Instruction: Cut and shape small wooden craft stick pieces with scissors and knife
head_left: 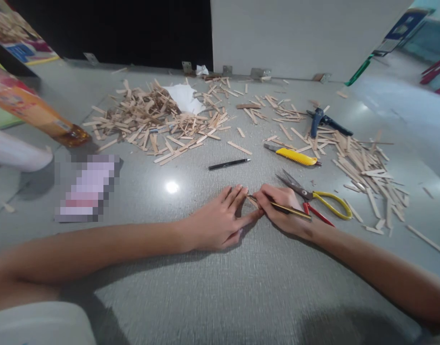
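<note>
My right hand [279,207] is closed around a dark pencil with yellowish stripes [291,211], its tip pointing left and down between my hands. My left hand [223,218] lies low on the table with fingers spread. Its index fingertip and thumb border a small wooden stick [253,201] by the pencil tip; part of that stick is hidden by the fingers. Just beyond my hands lies a black pen [229,164]. Scissors with one yellow and one red handle [306,193] rest beside my right hand, and a yellow utility knife [295,155] lies behind them.
A heap of wooden stick pieces [144,115] with a torn white paper [186,98] covers the back left. More sticks [366,167] lie right, near a dark blue clamp-like tool [325,122]. An orange bottle [43,108] and a pixelated pink item [88,187] are at left.
</note>
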### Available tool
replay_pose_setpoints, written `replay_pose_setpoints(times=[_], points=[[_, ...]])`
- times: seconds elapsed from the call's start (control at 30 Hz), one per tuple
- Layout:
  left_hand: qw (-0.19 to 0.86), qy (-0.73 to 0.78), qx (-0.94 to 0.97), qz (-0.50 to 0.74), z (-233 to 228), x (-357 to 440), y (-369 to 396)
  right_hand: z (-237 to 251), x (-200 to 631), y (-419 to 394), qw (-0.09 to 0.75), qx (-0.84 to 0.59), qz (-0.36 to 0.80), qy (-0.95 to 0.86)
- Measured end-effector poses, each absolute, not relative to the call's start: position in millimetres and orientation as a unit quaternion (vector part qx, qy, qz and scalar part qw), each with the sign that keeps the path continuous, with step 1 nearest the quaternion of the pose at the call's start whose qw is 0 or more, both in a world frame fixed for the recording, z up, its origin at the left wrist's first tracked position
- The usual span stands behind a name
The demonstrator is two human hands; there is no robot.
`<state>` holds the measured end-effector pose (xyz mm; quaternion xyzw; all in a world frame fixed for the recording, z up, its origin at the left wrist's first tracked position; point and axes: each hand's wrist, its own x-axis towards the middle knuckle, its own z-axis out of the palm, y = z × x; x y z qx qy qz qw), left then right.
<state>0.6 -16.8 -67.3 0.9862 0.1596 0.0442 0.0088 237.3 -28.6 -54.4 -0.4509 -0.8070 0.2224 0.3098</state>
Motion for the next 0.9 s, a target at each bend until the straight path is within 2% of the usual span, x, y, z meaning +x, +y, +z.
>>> replay_pose_setpoints(times=[0.27, 0.9], points=[[0.026, 0.161, 0.985, 0.064, -70, -1, -17, -57, 237, -29, 0.305, -0.444, 0.219, -0.814], [0.015, 0.185, 0.983, 0.001, -58, 2, -17, -59, 245, -29, 0.284, -0.383, 0.175, -0.861]])
